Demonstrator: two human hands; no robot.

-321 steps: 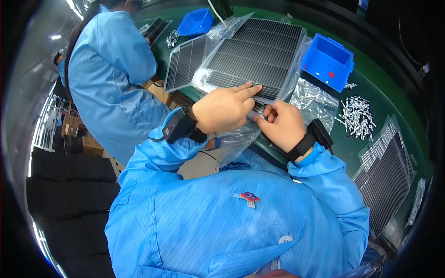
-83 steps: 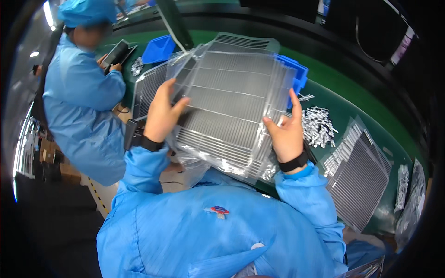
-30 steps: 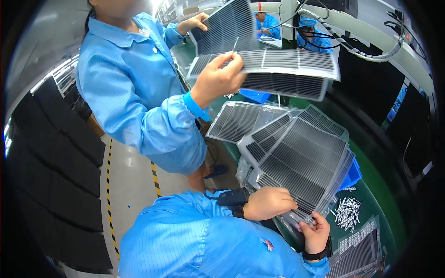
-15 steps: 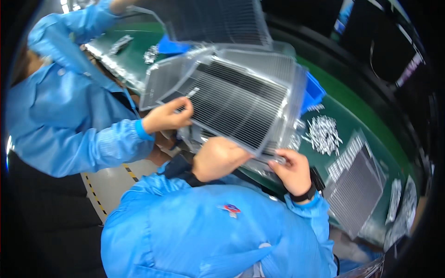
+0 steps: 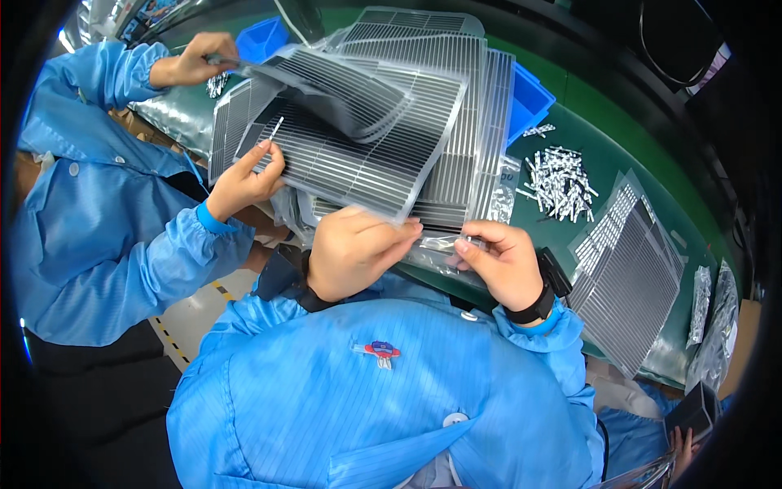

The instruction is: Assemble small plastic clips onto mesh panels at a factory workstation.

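Note:
Near the table's front edge, my left hand (image 5: 358,251) and my right hand (image 5: 503,265) face each other with fingers pinched. Between them stretches a crinkled clear plastic bag (image 5: 440,244), gripped from both sides; its contents I cannot make out. Just beyond my fingers lies a stack of dark sheets with fine pale stripes (image 5: 456,122). The top sheet's corner reaches close to my left fingertips. To the left, a co-worker's hand (image 5: 252,175) pinches a thin white strip (image 5: 277,128), while their other hand (image 5: 208,57) lifts a bent striped sheet (image 5: 350,94).
A heap of small black-and-white pieces (image 5: 562,183) lies right of the stack on the green table (image 5: 607,138). Blue bins (image 5: 529,102) stand behind. More striped sheets (image 5: 631,277) and plastic packets (image 5: 699,306) lie at the right. The co-worker's sleeve (image 5: 155,269) is close on my left.
My hands have shifted slightly left in view, still pinching. The co-worker's raised sheet has come down over the stack and bends across it. The view has shifted, showing more of the right side.

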